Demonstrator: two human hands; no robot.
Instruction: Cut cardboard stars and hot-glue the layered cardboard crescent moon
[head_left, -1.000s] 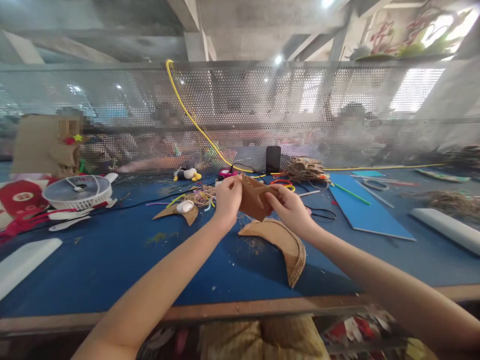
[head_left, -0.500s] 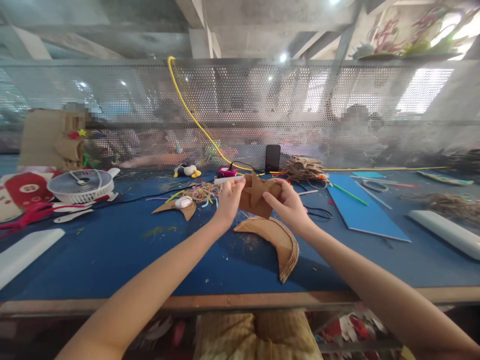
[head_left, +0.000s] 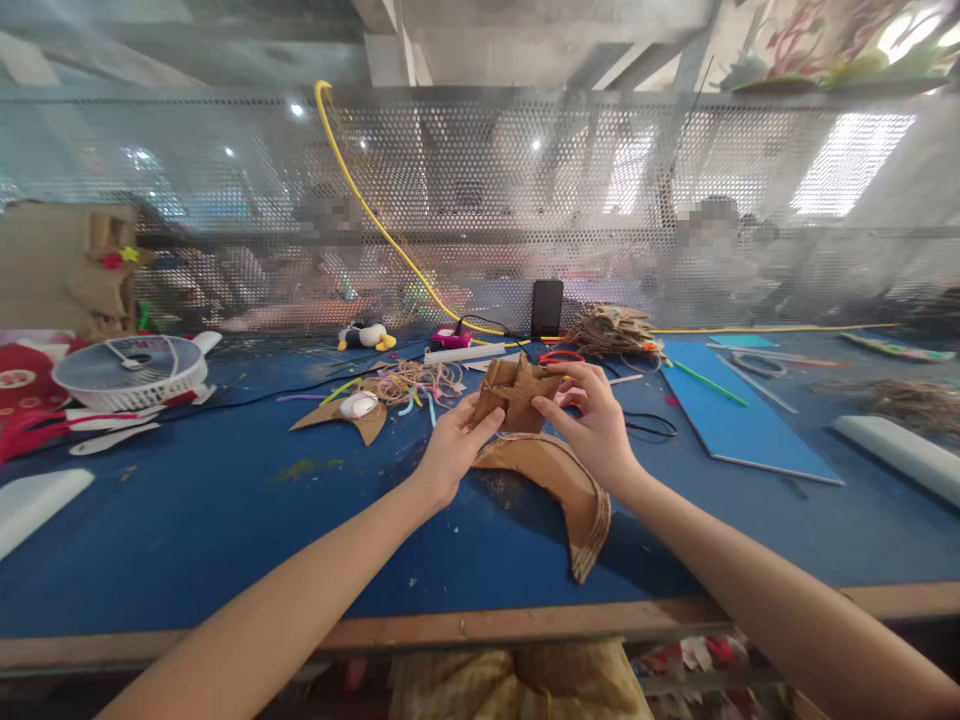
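Above the blue tabletop I hold a brown cardboard piece (head_left: 493, 392) with a cardboard star (head_left: 527, 388) lying against its face. My left hand (head_left: 452, 445) grips the piece's lower left side, thumb in front. My right hand (head_left: 592, 420) pinches its right side, the thumb at the star's edge and the fingers behind. Just below both hands a cardboard crescent (head_left: 559, 470), with cord along its outer edge, rests on the table. Left of my hands lies a pointed cardboard scrap (head_left: 330, 415) bearing a small white object (head_left: 359, 404).
A white fan (head_left: 131, 372) stands at the left. Tangled cords (head_left: 420, 383) and a bundle of twine (head_left: 609, 330) lie behind my hands. A phone (head_left: 547, 309) leans against the perforated screen (head_left: 480, 210). Blue board (head_left: 742, 415) and a green stick (head_left: 709, 383) lie right.
My left hand has moved from the piece's upper left down to its lower left side. The piece has turned a little, and the whole view has shifted slightly.
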